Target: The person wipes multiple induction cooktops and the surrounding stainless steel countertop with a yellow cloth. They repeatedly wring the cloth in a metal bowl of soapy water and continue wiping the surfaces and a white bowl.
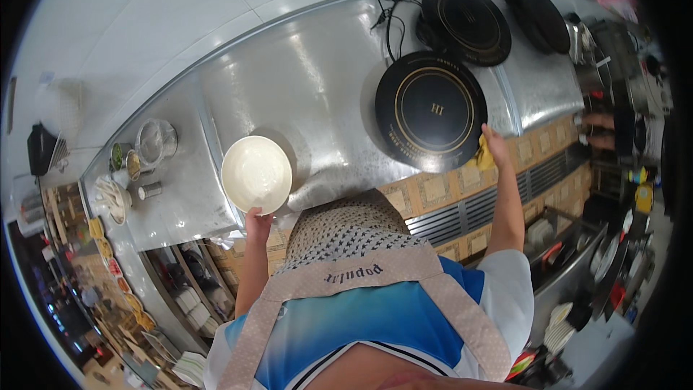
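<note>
My left hand (259,225) grips the near rim of a cream-coloured bowl (256,174), with thumb and fingers at its edge. The bowl's inside faces up and looks bare, above the front part of the steel counter (303,92). Off to the right, my right hand (495,146) holds a yellow cloth (483,156) at the right edge of a round black induction cooktop (432,111). That cooktop reaches past the counter's front edge; whether it rests flat or is raised, I cannot tell. My right fingertips meet its rim.
Behind stands a second round cooktop (466,24), with black cables (391,16) beside it. At the left are a lined metal container (156,142), a shaker (150,190) and a tub of white utensils (112,200). A person's legs (600,130) show far right.
</note>
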Motion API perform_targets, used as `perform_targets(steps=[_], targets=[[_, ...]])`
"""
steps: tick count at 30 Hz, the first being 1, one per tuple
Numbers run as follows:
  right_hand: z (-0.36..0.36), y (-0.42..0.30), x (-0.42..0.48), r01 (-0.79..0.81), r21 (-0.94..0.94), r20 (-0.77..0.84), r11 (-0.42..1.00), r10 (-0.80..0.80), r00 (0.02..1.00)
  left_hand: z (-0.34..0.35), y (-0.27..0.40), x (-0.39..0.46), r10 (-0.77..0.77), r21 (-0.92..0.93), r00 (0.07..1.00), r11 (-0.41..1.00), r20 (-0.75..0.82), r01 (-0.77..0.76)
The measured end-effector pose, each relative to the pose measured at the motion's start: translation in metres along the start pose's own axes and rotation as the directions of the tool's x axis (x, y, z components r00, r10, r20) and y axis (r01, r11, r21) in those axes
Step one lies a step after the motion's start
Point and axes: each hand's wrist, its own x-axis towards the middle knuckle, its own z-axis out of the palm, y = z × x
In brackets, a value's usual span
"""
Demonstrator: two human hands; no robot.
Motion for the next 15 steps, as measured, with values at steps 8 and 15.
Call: perform_targets(steps=[8,15], targets=[[0.094,-0.072,-0.024,-0.043,0.179,0.111,0.983,0.023,0.994,0.025,-0.032,-0.012,0.047,-0.205,0.996,0.977,-0.075,-0.062],[0.199,-0.103,0.018,0.078,0.799,-0.21,0.596,0.154,0.966,0.084,0.011,0.044,0.095,-0.228,0.99,0.971,0.107,-0.068]])
